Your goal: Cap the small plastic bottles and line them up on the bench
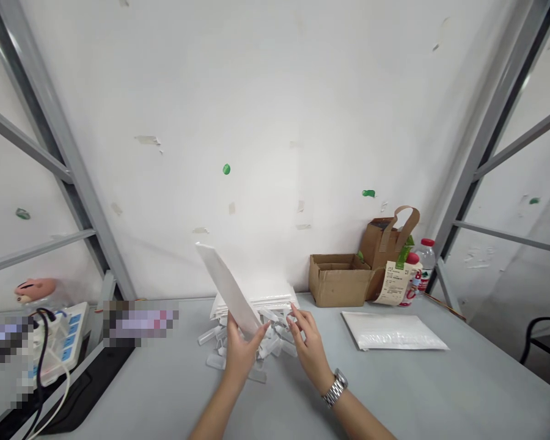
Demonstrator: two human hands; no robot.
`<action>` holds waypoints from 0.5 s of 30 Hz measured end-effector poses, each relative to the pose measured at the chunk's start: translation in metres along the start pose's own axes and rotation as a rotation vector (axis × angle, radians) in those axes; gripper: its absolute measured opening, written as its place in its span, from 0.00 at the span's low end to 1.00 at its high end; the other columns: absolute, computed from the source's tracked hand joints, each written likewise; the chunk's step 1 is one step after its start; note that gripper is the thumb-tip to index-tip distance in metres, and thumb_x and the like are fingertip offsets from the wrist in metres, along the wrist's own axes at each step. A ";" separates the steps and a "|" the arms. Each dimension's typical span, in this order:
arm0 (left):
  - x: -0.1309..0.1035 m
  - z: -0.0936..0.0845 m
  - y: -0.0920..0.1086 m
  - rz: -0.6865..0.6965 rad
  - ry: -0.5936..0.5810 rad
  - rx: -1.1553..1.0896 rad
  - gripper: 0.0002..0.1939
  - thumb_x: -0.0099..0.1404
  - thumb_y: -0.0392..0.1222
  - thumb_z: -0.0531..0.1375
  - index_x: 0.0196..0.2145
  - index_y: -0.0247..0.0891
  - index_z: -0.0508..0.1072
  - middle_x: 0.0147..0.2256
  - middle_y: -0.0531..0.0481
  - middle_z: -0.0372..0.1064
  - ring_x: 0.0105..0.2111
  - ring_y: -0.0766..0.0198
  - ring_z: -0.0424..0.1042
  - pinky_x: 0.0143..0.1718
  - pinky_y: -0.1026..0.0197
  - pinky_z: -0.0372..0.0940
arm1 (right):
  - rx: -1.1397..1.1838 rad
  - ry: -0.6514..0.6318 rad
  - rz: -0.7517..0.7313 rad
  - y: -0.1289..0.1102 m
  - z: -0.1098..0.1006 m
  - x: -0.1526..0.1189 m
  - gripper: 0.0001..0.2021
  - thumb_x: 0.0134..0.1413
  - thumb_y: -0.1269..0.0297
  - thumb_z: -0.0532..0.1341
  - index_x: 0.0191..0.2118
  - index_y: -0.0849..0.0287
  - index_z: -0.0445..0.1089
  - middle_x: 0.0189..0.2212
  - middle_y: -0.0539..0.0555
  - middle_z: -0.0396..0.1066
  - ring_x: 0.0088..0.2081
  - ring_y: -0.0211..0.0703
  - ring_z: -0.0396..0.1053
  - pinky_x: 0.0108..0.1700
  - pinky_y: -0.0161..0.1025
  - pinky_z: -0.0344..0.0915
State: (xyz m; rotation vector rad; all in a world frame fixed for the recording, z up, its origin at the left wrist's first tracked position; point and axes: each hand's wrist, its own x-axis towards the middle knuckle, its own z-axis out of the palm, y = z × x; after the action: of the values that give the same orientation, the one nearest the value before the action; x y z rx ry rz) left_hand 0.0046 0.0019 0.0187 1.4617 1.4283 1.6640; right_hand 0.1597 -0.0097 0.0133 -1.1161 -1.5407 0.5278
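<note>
A white padded mailing envelope stands tilted up in my left hand, with the thumb on its near side and the fingers behind it. My right hand, wearing a metal watch, hovers at the right of a heap of small translucent plastic pieces. Its fingers are bent and slightly apart, and I see nothing between them. The heap lies loose on the grey table, partly hidden by both hands. Behind it is a stack of white envelopes.
One more white envelope lies flat at the right. Behind it stand an open cardboard box, a brown paper bag and a red-capped bottle. A power strip with cables and a black mat are at the left.
</note>
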 end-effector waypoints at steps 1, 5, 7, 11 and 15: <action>0.001 -0.001 0.000 -0.026 0.009 -0.028 0.35 0.51 0.51 0.62 0.53 0.38 0.54 0.46 0.43 0.63 0.50 0.53 0.62 0.50 0.52 0.58 | 0.000 -0.007 0.009 0.000 0.000 0.000 0.19 0.59 0.55 0.47 0.54 0.52 0.59 0.42 0.57 0.62 0.40 0.43 0.64 0.43 0.43 0.65; 0.006 -0.006 0.000 -0.161 0.080 -0.190 0.29 0.55 0.52 0.58 0.51 0.40 0.58 0.46 0.44 0.65 0.48 0.54 0.65 0.48 0.53 0.61 | -0.008 -0.017 0.035 0.002 0.000 0.001 0.21 0.59 0.54 0.46 0.54 0.54 0.59 0.41 0.58 0.62 0.37 0.42 0.65 0.41 0.42 0.66; 0.010 -0.009 0.001 -0.213 0.121 -0.268 0.29 0.55 0.53 0.58 0.52 0.41 0.57 0.46 0.44 0.65 0.48 0.55 0.65 0.48 0.54 0.62 | -0.010 -0.011 0.040 0.004 0.000 0.001 0.21 0.59 0.54 0.46 0.54 0.54 0.60 0.42 0.58 0.62 0.36 0.41 0.65 0.41 0.42 0.66; 0.019 -0.017 0.004 -0.243 0.228 -0.362 0.30 0.54 0.53 0.60 0.52 0.42 0.56 0.49 0.44 0.63 0.50 0.57 0.63 0.51 0.56 0.60 | -0.012 -0.018 0.051 0.009 0.002 0.001 0.20 0.58 0.55 0.48 0.53 0.54 0.61 0.42 0.57 0.63 0.36 0.40 0.66 0.40 0.41 0.66; 0.025 -0.025 0.003 -0.189 0.288 -0.359 0.30 0.56 0.53 0.57 0.54 0.43 0.54 0.53 0.45 0.59 0.53 0.59 0.60 0.53 0.57 0.57 | -0.009 -0.046 0.080 0.009 0.004 0.000 0.19 0.58 0.56 0.49 0.53 0.54 0.62 0.41 0.56 0.63 0.36 0.41 0.66 0.40 0.42 0.66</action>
State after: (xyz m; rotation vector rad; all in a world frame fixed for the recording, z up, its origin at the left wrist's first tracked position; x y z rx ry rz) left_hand -0.0255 0.0136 0.0345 0.8931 1.2769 1.9415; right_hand 0.1599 -0.0045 0.0047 -1.1833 -1.5442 0.6052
